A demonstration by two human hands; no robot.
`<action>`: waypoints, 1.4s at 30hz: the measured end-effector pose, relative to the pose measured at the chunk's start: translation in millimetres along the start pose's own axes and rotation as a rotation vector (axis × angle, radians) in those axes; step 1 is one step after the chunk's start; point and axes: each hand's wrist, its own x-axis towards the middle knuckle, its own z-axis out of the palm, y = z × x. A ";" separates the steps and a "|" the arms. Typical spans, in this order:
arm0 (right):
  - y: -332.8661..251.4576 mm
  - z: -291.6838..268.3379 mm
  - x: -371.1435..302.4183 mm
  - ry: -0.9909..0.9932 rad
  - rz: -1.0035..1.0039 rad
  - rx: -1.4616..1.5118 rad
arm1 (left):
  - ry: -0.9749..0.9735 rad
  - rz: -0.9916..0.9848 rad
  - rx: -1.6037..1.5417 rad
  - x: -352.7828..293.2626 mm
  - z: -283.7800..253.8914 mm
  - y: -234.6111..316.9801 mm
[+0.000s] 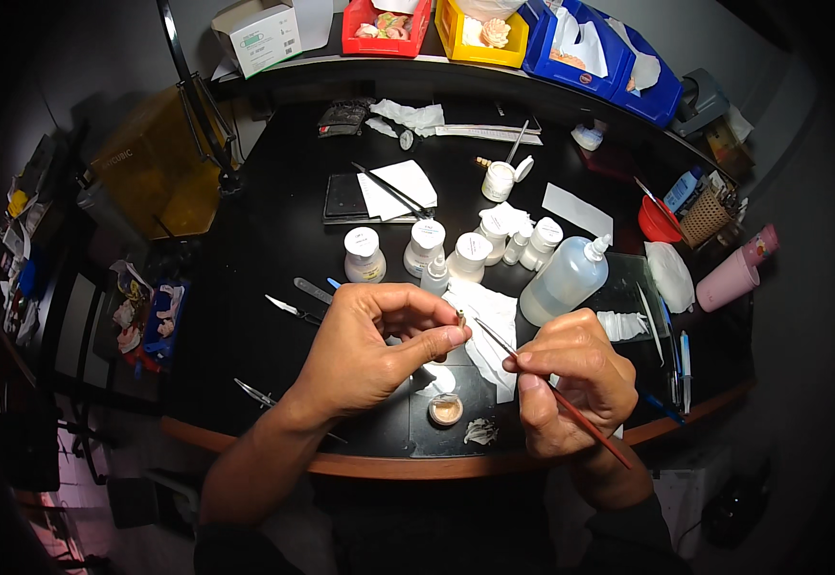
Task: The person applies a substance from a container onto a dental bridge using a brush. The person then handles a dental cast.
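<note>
Between the thumb and index finger of my left hand [355, 350] is pinched a small whitish and metallic piece [460, 317], too small to make out fully. My right hand [575, 379] grips a fine brush [601, 439] with a reddish-brown handle. Its dark, thin tip points at the piece, with a slight gap seeming to lie between them. Below the hands stands a small open jar [445, 412] with peach-coloured contents, its white lid [437, 380] raised behind. A white tissue [499, 335] lies spread between the hands.
White-capped jars [365, 257] and a large translucent bottle [565, 278] stand just beyond my hands. Carving tools [291, 309] lie at left, a crumpled tissue scrap [480, 431] near the front edge. A pink cup [727, 280] stands right; coloured bins [480, 40] line the back shelf.
</note>
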 end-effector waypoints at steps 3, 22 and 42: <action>1.2 2.3 -0.5 0.007 0.008 -0.010 | -0.001 -0.007 -0.002 -0.3 -0.3 -1.5; -2.6 2.5 0.7 -0.010 -0.031 -0.043 | -0.012 0.016 0.018 -0.6 -2.3 -2.9; -0.7 3.7 0.3 -0.041 -0.086 -0.092 | -0.079 -0.153 -0.207 -1.5 -5.2 7.6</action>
